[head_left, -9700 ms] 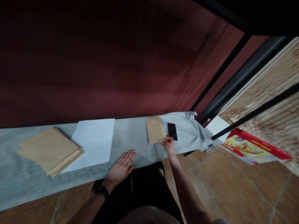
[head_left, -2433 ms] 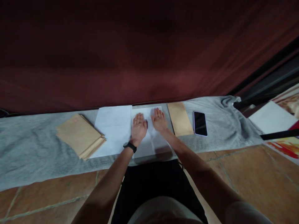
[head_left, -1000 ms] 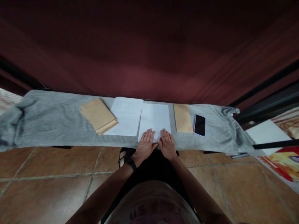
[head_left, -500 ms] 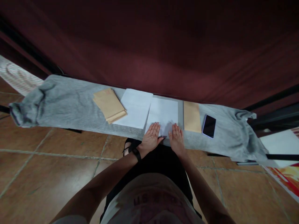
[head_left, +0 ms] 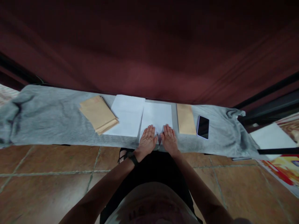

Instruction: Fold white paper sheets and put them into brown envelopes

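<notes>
A white sheet of paper point(head_left: 157, 115) lies on the grey cloth in front of me. My left hand point(head_left: 147, 139) rests flat on its near left corner, fingers stretched out. On the near right part of the same sheet lies my right hand point(head_left: 170, 140), also flat with the fingers extended. The thumbs point toward each other, with a small dark patch between them that I cannot make out. Just left of this sheet is more white paper point(head_left: 128, 115), partly under a stack of brown envelopes point(head_left: 99, 113).
To the right of my hands lie a single brown envelope point(head_left: 186, 119) and a phone point(head_left: 203, 127) with a dark screen. The grey cloth point(head_left: 56, 118) covers a long narrow surface. A dark red curtain point(head_left: 149, 74) hangs along its far edge. Tiled floor point(head_left: 58, 161) shows below.
My right hand has come closer to my left on the sheet, narrowing the gap between them. The whole view has shifted a little; the envelopes and phone lie as before.
</notes>
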Demonstrator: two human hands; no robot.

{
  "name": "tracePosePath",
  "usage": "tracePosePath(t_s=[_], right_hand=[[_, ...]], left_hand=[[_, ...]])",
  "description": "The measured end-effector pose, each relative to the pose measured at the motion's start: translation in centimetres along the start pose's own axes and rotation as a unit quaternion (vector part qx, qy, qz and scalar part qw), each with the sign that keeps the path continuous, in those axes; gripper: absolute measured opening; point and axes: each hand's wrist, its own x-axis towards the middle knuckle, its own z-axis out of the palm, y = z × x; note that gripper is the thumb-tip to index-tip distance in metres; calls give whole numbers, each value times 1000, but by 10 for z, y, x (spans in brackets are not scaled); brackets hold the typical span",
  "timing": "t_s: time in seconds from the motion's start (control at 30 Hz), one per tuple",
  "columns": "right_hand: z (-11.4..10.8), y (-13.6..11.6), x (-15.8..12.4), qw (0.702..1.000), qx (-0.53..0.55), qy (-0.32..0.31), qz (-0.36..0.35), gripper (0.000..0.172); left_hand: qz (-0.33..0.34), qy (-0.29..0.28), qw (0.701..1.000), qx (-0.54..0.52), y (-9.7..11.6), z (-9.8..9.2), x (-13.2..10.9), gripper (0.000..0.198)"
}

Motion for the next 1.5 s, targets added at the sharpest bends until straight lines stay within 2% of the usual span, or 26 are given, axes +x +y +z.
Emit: tracePosePath(t_s=[0.27, 0.4, 0.57, 0.63, 0.77, 0.97, 1.27, 1.5], right_hand=[[5, -8, 46, 999, 23, -29, -2, 56], [11, 4, 46, 1000, 14, 9, -1, 59], [14, 11, 46, 998, 3, 38, 48, 61], [13, 10, 58, 998, 13, 30, 53, 60], [11, 5, 95, 999, 36, -11, 5, 56], [17, 10, 137, 999, 15, -51, -5, 53], [23, 32, 175, 997, 1, -53, 47, 56], [26, 34, 180, 997, -16, -26, 71, 60]], left_hand=[[-16, -19, 1000, 0, -9, 11, 55, 61], [-41, -15, 999, 15, -21, 12, 58, 60], [-86, 9, 996, 24, -26, 10, 58, 62], [-94, 17, 995, 18, -25, 10, 67, 62], [-50, -1, 999, 1, -27, 12, 100, 58], [-51, -25, 998, 13, -46, 21, 140, 58], [-83, -30, 996, 8, -70, 19, 173, 62], [-92, -16, 996, 1, -75, 17, 182, 61]])
